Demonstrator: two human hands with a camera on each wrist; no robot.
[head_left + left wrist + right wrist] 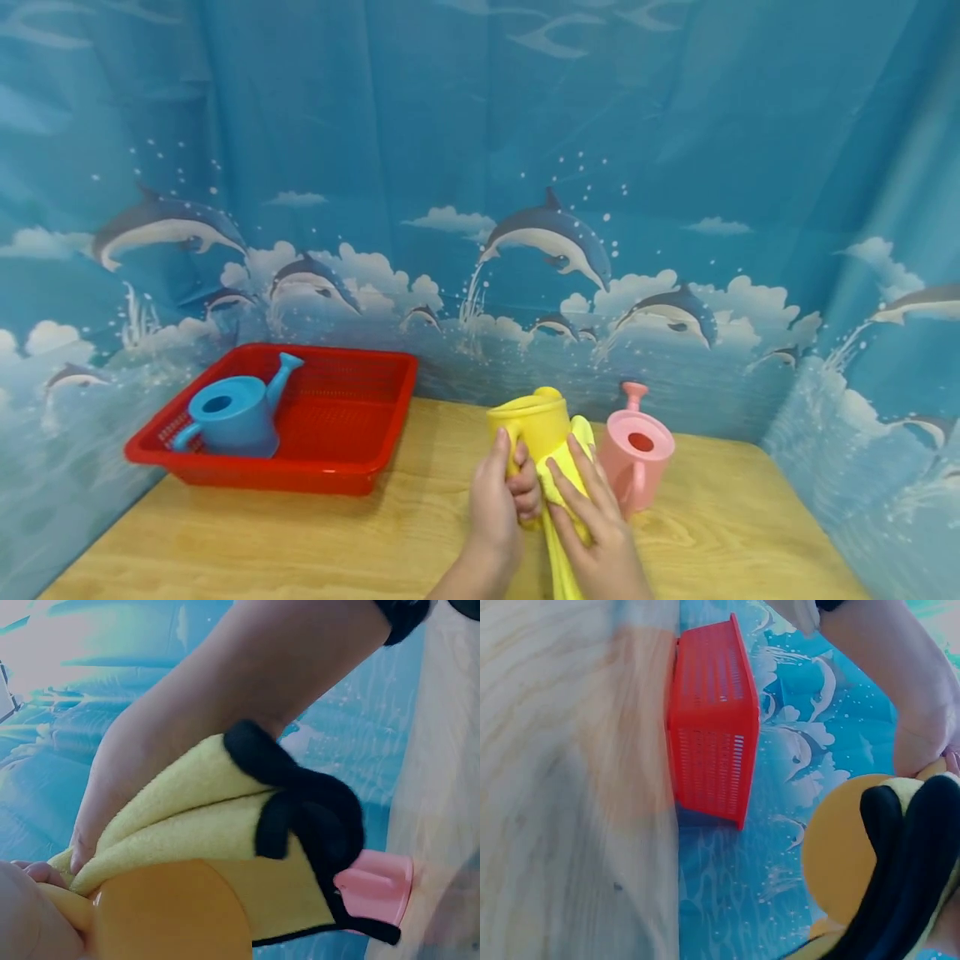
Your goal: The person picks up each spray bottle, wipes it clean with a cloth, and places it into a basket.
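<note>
A yellow watering can (534, 427) is tilted above the table, its handle gripped by my left hand (498, 500). My right hand (600, 537) lies against the can's side with fingers extended, pressing a yellow cloth (561, 475) onto it. In the left wrist view the cloth (180, 832) shows a dark edging and drapes over the can (169, 915). The can's round base (840, 844) faces the right wrist view, partly covered by the cloth's dark edge. Just right of the hands, a pink watering can (637, 454) stands on the table.
A red plastic basket (390, 433) sits at the table's left, with a blue watering can (236, 417) inside. The wooden table (360, 542) ends at a dolphin-printed blue curtain (435, 125) behind and at both sides.
</note>
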